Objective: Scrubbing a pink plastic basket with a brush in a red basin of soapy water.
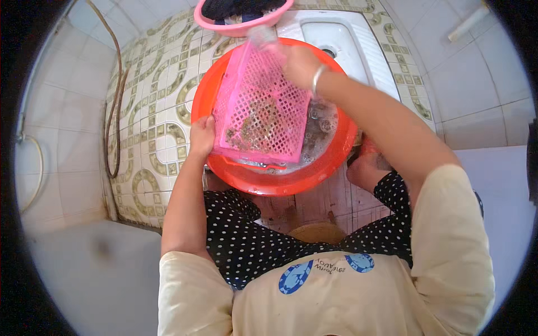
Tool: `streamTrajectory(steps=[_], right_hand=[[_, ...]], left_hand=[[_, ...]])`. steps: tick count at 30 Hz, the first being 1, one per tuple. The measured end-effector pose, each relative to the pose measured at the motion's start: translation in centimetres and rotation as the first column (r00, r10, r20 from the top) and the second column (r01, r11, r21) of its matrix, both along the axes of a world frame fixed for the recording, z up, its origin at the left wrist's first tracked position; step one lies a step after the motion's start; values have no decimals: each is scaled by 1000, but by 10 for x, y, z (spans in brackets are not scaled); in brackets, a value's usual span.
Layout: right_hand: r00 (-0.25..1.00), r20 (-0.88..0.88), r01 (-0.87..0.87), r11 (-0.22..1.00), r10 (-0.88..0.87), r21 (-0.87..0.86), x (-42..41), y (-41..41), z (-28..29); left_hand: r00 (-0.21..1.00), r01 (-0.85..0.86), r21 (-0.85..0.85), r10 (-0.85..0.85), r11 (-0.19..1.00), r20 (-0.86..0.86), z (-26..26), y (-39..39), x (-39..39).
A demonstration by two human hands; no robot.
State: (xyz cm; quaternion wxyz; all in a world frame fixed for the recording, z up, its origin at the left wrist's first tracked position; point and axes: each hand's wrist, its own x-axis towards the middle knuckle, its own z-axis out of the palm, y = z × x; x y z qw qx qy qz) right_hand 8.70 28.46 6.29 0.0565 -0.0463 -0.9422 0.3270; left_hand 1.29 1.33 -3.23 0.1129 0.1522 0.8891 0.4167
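A pink perforated plastic basket (269,109) with brownish grime on its base is tilted over a round red-orange basin (252,185). My left hand (202,136) grips the basket's left edge near its lower corner. At the basket's top right is my right hand (300,65), blurred, with its fingers closed on a greyish-white scrubbing thing (262,37), too blurred to name exactly. Foamy water (321,126) shows in the basin to the right of the basket. Under the basket's lower edge, a red plastic piece (252,164) is partly hidden.
A pink tub (235,29) with dark cloth stands beyond the basin. A white squat toilet (374,54) lies at the upper right, partly behind the basin. Along the left wall hangs a brown hose (119,84). Patterned tiles (159,138) cover the floor at left.
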Motion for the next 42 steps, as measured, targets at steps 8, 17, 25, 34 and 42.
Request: streamTrajectory(steps=[8, 17, 25, 34, 42], right_hand=[[930, -40, -363, 929, 366, 67, 59, -53, -1], [881, 296, -455, 831, 369, 320, 41, 0, 80], [953, 264, -265, 824, 147, 500, 15, 36, 74], [957, 177, -289, 827, 231, 482, 23, -22, 67], [919, -390, -71, 997, 57, -22, 47, -72, -36]], left_hand=[[998, -49, -49, 47, 998, -41, 3, -18, 3], [976, -99, -213, 54, 972, -209, 76, 13, 26], [968, -59, -281, -14, 958, -250, 97, 34, 36], [958, -85, -179, 32, 980, -284, 80, 11, 26], [995, -51, -122, 40, 991, -93, 15, -18, -9]])
